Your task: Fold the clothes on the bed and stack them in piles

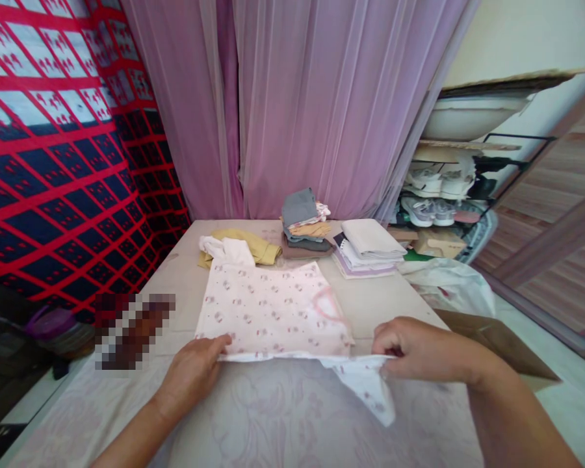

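At the upper left of the frame, one red-and-black patterned hanging is covering the side, and one purple-lidded container is standing below it. Left of centre, low in the frame, my left grip is pinching the near edge of one pale pink printed shirt, thumb on top. The shirt is lying in the middle of the frame on a pale floral cover, its long axis running left to right, its pink-trimmed neckline pointing right. Just behind its left part, one yellow garment is lying with one white cloth partly over it. Above centre, two stacks are standing side by side: a mostly dark folded stack, then a white-and-lilac stack. Right of centre, my right grip is pinching the shirt's near right edge, fingers curled, a white printed flap drooping beside it. At the far right, two white shoes are sitting above two grey shoes.
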`<act>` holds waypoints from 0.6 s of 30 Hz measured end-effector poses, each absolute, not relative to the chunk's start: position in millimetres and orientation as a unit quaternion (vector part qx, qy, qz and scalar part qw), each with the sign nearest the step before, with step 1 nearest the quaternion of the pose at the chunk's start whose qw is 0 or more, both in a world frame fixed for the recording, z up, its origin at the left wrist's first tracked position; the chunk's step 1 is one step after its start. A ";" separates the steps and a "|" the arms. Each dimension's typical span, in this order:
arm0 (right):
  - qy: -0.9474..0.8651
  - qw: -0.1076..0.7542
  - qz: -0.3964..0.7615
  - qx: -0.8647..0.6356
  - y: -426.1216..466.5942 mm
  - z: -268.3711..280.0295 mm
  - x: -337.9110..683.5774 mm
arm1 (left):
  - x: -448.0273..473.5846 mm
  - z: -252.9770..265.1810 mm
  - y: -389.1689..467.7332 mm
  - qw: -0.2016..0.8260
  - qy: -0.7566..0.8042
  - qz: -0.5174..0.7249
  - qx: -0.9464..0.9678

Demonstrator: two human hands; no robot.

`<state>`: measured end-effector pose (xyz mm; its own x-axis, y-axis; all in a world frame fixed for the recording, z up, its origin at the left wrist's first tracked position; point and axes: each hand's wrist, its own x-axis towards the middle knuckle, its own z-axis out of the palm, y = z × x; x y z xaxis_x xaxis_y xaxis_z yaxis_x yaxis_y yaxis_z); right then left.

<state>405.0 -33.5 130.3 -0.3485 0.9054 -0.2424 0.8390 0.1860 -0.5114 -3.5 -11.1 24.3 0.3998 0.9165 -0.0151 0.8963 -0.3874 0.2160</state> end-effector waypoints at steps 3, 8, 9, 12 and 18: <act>-0.765 0.026 0.402 -0.503 -10.7 123.2 398.4 | -11.0 37.9 -13.3 0.152 0.529 0.027 0.835; -0.679 0.224 0.322 -0.620 68.6 77.1 397.8 | -14.5 60.2 27.8 0.213 0.543 0.046 0.811; -0.632 0.285 0.297 -0.656 84.9 65.5 395.5 | -16.2 61.9 43.0 0.172 0.571 0.078 0.799; -0.577 0.323 0.283 -0.694 125.2 37.2 381.1 | -22.0 61.7 93.5 0.044 0.628 0.167 0.759; -0.552 0.320 0.315 -0.703 155.0 15.1 352.8 | -23.8 51.7 156.4 0.057 0.639 0.107 0.760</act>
<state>352.8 155.0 15.1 0.1916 0.9773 -0.0901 0.5738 -0.1860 -0.7976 -23.8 156.4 51.7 0.1616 0.9828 0.0896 0.9586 -0.1779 0.2225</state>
